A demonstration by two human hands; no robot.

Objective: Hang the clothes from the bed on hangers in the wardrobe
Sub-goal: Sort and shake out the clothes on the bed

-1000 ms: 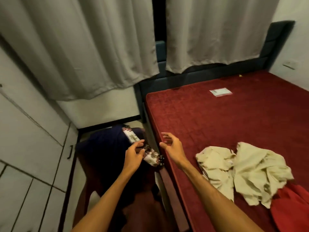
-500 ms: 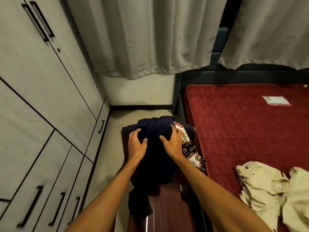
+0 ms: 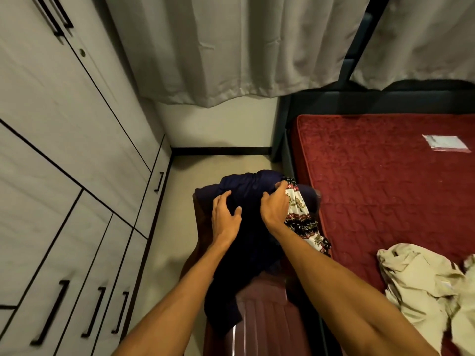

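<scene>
Both hands on navy garment (image 3: 246, 227), draped over maroon case between them: left hand (image 3: 225, 218) splayed flat, right hand (image 3: 275, 205) gripping cloth. Cream clothes (image 3: 421, 281) right, on bed (image 3: 372, 181). No legible writing.

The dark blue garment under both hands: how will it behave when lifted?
The dark blue garment will probably be floppy: it drapes over a maroon case and hangs off its edge. It likely sags between the left hand and right hand. The patterned cloth beside it may drag along.

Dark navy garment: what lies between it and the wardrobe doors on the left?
Head view: only bare floor between the dark navy garment and the wardrobe doors.
</scene>
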